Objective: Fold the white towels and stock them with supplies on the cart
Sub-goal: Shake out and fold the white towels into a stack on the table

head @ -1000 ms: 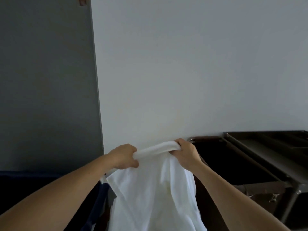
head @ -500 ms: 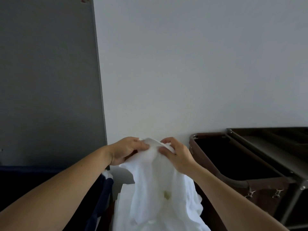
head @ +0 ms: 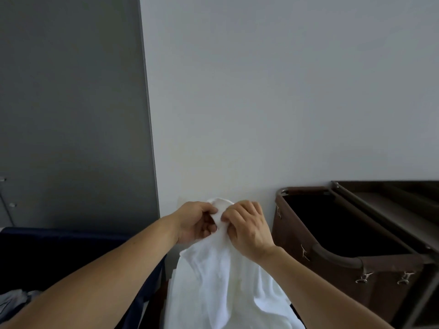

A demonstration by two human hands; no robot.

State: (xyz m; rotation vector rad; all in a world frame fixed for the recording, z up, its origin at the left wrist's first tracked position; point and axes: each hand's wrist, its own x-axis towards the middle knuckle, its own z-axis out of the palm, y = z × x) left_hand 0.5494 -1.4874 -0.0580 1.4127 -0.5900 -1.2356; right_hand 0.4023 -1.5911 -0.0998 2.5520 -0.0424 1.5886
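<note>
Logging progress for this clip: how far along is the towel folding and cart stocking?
Done: nothing visible; no folded stack shows on the part of the cart in view. In hand: left hand and right hand both pinch the top edge of one towel, which hangs loose and unfolded. Left: folding it, placing it on the cart, adding supplies; none show.

Right of the fingers (head: 247, 208), a dark cart (head: 392, 210) with a brown bag (head: 392, 276) clipped to its frame. Lower left, a navy bin (head: 59, 236) holding grey cloth (head: 14, 300).
</note>
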